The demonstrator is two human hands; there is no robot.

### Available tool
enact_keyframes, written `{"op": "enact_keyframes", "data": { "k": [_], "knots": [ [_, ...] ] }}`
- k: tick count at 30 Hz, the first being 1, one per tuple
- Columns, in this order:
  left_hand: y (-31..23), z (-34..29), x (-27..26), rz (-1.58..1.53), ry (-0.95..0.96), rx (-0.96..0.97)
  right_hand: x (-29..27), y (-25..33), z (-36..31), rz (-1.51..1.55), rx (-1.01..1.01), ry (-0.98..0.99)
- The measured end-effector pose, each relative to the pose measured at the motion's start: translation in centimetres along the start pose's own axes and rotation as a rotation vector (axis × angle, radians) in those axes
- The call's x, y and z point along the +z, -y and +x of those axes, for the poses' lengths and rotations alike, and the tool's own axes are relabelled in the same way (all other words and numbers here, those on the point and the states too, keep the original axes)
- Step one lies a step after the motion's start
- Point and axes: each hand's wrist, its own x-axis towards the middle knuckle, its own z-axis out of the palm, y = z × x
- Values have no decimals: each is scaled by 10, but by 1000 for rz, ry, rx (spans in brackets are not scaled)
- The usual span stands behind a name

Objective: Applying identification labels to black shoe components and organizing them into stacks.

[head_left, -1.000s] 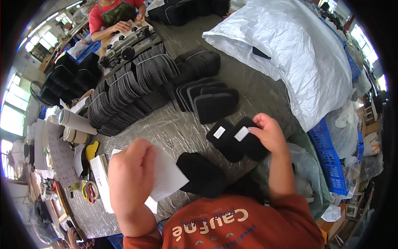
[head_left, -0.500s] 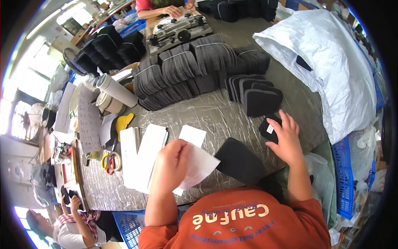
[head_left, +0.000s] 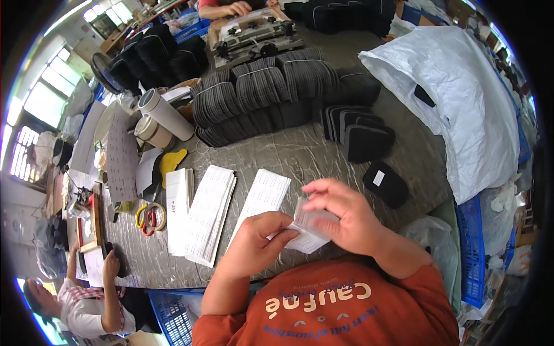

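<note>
Landmark: label sheet (head_left: 309, 228), white, held just above the near edge of the grey tabletop (head_left: 300, 155).

Left hand (head_left: 254, 245): fingers pinched on the sheet's left edge. Right hand (head_left: 346, 222): fingers curled over the sheet's top and right side, gripping it. Both hands touch the sheet, close together.

Left of the sheet: flat strip of white labels (head_left: 265, 196) on the tabletop, then a thicker stack of label sheets (head_left: 208, 213). Further left: scissors with yellow-red handles (head_left: 149, 219).

Right of the sheet and beyond: single black pad with a white label (head_left: 385, 183), lying apart.

Behind that: small stack of black pads (head_left: 358, 135). Far behind the sheet: bundled rows of black pads (head_left: 259, 95). Far left: white cardboard tubes (head_left: 161, 112).

Far right: large white plastic bag (head_left: 461, 104).
</note>
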Motion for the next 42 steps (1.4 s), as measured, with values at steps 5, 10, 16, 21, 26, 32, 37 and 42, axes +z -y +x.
{"op": "enact_keyframes", "data": {
  "k": [5, 10, 16, 21, 26, 32, 37, 42],
  "knots": [
    [-3, 5, 4, -63, 8, 165, 0, 1, -3, 221, 95, 163],
    [-3, 4, 8, -80, -23, 170, -16, -5, 4, 280, 178, 234],
    [-12, 21, 11, 487, -76, 312, 0, 12, 12, -560, -602, -362],
    [-8, 27, 7, 628, -54, 345, 4, 18, 8, -364, -462, -37],
    [-5, 22, 11, 639, -23, 389, -9, 22, 24, 98, 56, 162],
    [-8, 25, 1, 672, -68, 270, -23, 16, 28, 177, -37, 115],
    [-4, -10, -23, 515, -12, 239, -54, -1, 0, 475, 367, -180],
    [-4, -12, 16, 394, 231, 534, -31, -24, -22, 349, 665, -33]
  ]
}}
